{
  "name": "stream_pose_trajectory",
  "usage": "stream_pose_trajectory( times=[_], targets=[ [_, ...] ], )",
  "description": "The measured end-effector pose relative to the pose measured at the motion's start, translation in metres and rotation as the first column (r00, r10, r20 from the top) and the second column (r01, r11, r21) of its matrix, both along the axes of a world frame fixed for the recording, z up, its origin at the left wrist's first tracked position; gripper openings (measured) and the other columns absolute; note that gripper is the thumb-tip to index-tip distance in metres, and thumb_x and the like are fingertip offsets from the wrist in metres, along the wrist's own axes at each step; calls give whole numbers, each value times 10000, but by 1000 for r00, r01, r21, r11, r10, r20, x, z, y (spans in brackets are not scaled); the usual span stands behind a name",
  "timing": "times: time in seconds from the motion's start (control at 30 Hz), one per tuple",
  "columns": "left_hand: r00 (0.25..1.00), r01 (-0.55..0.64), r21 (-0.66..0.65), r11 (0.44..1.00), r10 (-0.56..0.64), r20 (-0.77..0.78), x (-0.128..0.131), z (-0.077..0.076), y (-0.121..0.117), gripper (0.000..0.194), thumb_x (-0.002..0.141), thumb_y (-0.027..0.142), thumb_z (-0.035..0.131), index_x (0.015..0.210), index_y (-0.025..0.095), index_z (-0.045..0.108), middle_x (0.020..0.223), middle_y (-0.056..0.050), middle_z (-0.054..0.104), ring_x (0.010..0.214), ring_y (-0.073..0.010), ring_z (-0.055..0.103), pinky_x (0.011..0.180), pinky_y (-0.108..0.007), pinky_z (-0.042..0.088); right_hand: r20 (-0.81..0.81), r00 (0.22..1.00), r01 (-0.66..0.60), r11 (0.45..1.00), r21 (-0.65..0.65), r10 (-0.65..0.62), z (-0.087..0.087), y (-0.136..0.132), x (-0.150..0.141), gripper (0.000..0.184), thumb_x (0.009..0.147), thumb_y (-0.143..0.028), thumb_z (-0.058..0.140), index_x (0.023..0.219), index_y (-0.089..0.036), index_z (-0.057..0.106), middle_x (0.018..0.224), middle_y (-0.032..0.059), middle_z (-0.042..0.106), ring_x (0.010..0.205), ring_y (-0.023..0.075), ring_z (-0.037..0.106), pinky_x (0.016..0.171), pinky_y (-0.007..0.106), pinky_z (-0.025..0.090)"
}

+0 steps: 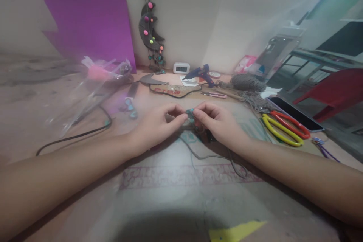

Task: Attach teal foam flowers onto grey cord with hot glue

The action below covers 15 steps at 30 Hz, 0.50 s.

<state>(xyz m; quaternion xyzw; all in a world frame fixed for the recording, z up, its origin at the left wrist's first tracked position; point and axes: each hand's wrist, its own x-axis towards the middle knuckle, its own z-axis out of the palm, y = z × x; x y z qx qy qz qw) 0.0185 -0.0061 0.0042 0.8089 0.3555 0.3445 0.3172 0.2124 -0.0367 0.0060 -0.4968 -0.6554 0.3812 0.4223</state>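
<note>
Both hands meet over the middle of the work surface, fingertips almost touching. Thumb and index finger of my left hand [163, 124] are closed on the left side of a small teal piece [190, 112], perhaps a bead or tiny ornament; its kind is too small to make out. My right hand [219, 121] pinches the same piece from the other side. A thin grey cord [202, 157] trails below the hands and curls near my right wrist. Something dark and reddish [200, 130] shows under my right fingers, mostly hidden.
Yellow-and-red-handled scissors [283, 128], a phone [295, 113] and grey yarn [246, 83] lie to the right. At the back are a blue glue gun [201, 75], pink thread snips [214, 94] and a small clock [181, 68]. Clear plastic bags [85, 94] lie left; a moon hanging [150, 30] is on the wall.
</note>
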Motion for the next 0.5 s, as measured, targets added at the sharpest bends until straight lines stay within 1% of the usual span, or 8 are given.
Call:
stream_pose_trajectory(
  times=[0.1,0.17,0.27,0.37,0.5],
  targets=[
    [999,-39,14,999,39,0,0,1,-1,196,897,347,555,794,193,620,789,-9,688,749,-176,631,712,-274,519,-4,1000,-12,1000,-20,12,-1,0,0,371,896,-524,570,746,-185,568,624,-27,538,525,96,476,476,230,386],
    [998,-70,20,997,70,1,0,1,-1,181,892,326,563,778,194,611,776,-1,687,725,-167,627,700,-264,514,-43,999,-16,999,-46,14,-2,0,0,381,921,-524,531,733,-192,539,601,-41,496,511,93,472,472,227,386],
    [996,-90,13,996,90,-14,0,0,-1,161,888,310,567,795,191,623,783,5,690,722,-161,625,696,-257,503,-94,995,-38,998,-55,32,-5,1,0,323,911,-497,563,797,-195,550,594,-60,480,494,84,465,472,222,385],
    [997,-77,-2,997,77,-26,-1,-3,1,182,896,342,562,837,188,640,812,2,690,756,-167,631,703,-260,495,-77,995,-59,998,-29,57,-6,3,1,282,886,-459,609,851,-182,574,627,-51,537,510,78,460,481,216,377],
    [999,-32,-47,998,32,3,-1,-3,2,209,916,360,537,878,183,640,838,-5,690,774,-169,637,692,-262,490,-21,999,-45,999,4,46,-5,3,1,286,888,-460,601,845,-179,578,640,-42,554,529,84,469,497,225,382]
  ],
)
